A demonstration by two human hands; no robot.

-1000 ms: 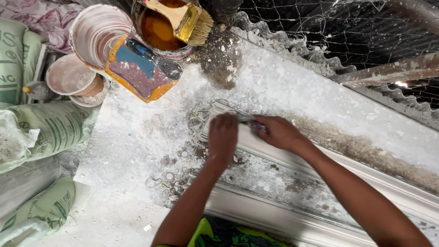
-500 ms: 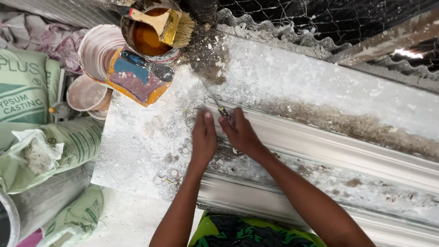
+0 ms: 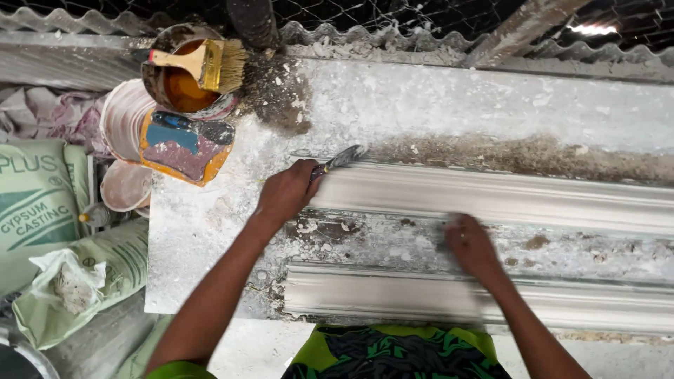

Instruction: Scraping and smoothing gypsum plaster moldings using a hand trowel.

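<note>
A rough slab of a workbench [image 3: 210, 238], crusted with white plaster dust and grey crumbs, ran under wire mesh and a corrugated sheet along its far edge. The left hand [image 3: 286, 193] was curled shut around the handle of a small scraping tool [image 3: 338, 159], whose flat metal blade lay against the end of a long plaster moulding [image 3: 505, 196], ribbed and smooth, lying lengthwise towards the bench's right edge. The right hand [image 3: 469, 244], blurred, lay flat and spread on the gritty strip between that moulding and a second moulding [image 3: 435, 298] near the bench's near edge; I could not tell whether it held anything.

At the far left corner stood a rusty tin [image 3: 179, 81] of orange-brown liquid with a bristle brush [image 3: 210, 64] laid across its rim. Just beside it sat an orange container [image 3: 184, 146] smeared with blue and mauve, and pale round bowls [image 3: 125, 126] stacked off the left edge. Green-and-white sacks [image 3: 42, 203] slumped lower left.
</note>
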